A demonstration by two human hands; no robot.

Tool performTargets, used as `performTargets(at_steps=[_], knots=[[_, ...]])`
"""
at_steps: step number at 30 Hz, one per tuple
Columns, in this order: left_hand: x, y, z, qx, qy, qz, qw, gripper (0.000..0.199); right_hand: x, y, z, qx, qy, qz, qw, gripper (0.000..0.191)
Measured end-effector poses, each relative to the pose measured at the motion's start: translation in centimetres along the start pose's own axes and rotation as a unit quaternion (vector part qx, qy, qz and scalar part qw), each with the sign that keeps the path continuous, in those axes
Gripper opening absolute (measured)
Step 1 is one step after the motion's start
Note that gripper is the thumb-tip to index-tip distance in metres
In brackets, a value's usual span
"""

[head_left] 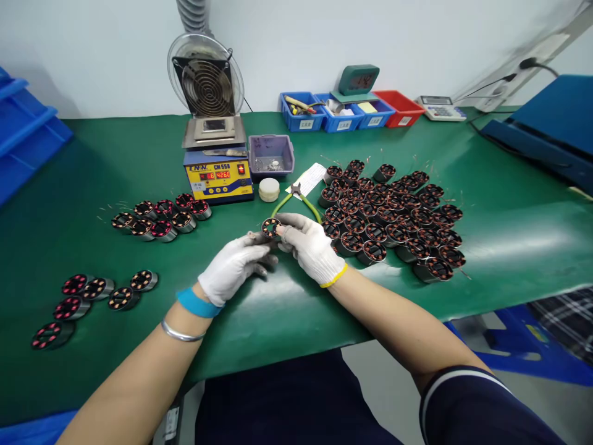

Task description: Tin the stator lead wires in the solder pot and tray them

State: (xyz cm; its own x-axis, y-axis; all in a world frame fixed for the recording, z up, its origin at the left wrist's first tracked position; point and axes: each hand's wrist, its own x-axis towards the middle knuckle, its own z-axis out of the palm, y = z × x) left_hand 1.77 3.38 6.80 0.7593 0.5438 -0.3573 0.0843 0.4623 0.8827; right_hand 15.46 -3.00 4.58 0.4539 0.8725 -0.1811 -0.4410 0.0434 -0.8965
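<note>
I count one left hand [234, 266], one right hand [311, 246] and one wound ring [265, 228] at their fingers. On the left, the upper group [162, 230] has eight rings, the lower group [96, 288] six: three pink, three pale. The right group [386, 214] has more than thirty, overlapping, so I cannot tell the exact number. There are three small blue bins [343, 125], one red bin [404, 121], one purple bin [273, 174], one pair of pliers [296, 190], one clock [359, 80] and one calculator [440, 110].

A white wall [296, 37] rises behind a green-topped workbench [504, 241], its glossy surface catching light. A blue plastic stool [540, 364] stands near the front edge on pale grey flooring [393, 389].
</note>
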Motion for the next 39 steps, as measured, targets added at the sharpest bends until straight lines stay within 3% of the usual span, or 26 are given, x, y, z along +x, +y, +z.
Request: performTargets(at_steps=[3, 5, 6, 10, 13, 16, 19, 22, 24, 26, 29, 32, 36, 39], knots=[[-0.9, 1.3, -1.3, 0.049, -0.046, -0.003, 0.998, 0.026, 0.3, -0.1, -0.2, 0.010, 0.015, -0.017, 1.000, 0.046], [-1.4, 2.0, -2.0, 0.073, -0.072, 0.019, 0.995, 0.027, 0.4, -0.1, -0.3, 0.018, 0.020, -0.017, 1.000, 0.046], [-1.5, 2.2, -2.1, 0.079, -0.060, 0.039, 0.994, 0.029, 0.4, 0.0, -0.3, 0.020, 0.020, -0.016, 0.999, 0.045], [-0.8, 1.3, -0.6, 0.164, 0.077, 0.093, 0.979, 0.036, 0.0, 0.2, 0.0, -0.009, 0.011, -0.048, 0.999, 0.043], [-0.2, 0.3, 0.8, 0.218, 0.087, 0.075, 0.969, 0.030, -0.5, 0.5, 0.2, -0.063, 0.000, -0.097, 0.993, 0.041], [-0.5, 0.5, 0.4, 0.199, 0.112, 0.091, 0.969, 0.022, -0.8, 0.8, 0.3, -0.104, 0.002, -0.130, 0.986, 0.042], [-1.3, 1.7, -1.1, 0.118, 0.147, 0.166, 0.968, 0.017, -0.8, 0.8, 0.2, -0.112, 0.013, -0.146, 0.983, 0.042], [-1.2, 2.3, -2.2, -0.002, 0.187, 0.240, 0.952, 0.025, -0.6, 0.7, 0.1, -0.111, 0.020, -0.152, 0.982, 0.043], [-0.3, 1.7, -2.4, -0.028, 0.221, 0.240, 0.945, 0.030, -0.6, 0.4, 0.2, -0.118, 0.021, -0.161, 0.980, 0.044], [1.0, 0.6, -2.3, 0.032, 0.228, 0.209, 0.950, 0.030, -0.4, -0.1, 0.4, -0.132, 0.014, -0.177, 0.975, 0.044], [2.6, -1.0, -1.9, 0.206, 0.179, 0.185, 0.944, 0.026, 1.2, -1.9, 1.3, -0.180, 0.001, -0.224, 0.958, 0.042], [3.3, -1.6, -1.7, 0.318, 0.137, 0.189, 0.919, 0.024, 5.3, -4.9, 2.8, -0.306, 0.009, -0.298, 0.904, 0.039], [3.3, -1.6, -1.5, 0.386, 0.123, 0.182, 0.896, 0.020, 13.2, -9.6, 5.9, -0.503, 0.047, -0.393, 0.769, 0.039], [3.4, -1.6, -1.4, 0.443, 0.113, 0.185, 0.870, 0.019, 17.9, -11.9, 8.6, -0.622, 0.043, -0.390, 0.677, 0.039]])
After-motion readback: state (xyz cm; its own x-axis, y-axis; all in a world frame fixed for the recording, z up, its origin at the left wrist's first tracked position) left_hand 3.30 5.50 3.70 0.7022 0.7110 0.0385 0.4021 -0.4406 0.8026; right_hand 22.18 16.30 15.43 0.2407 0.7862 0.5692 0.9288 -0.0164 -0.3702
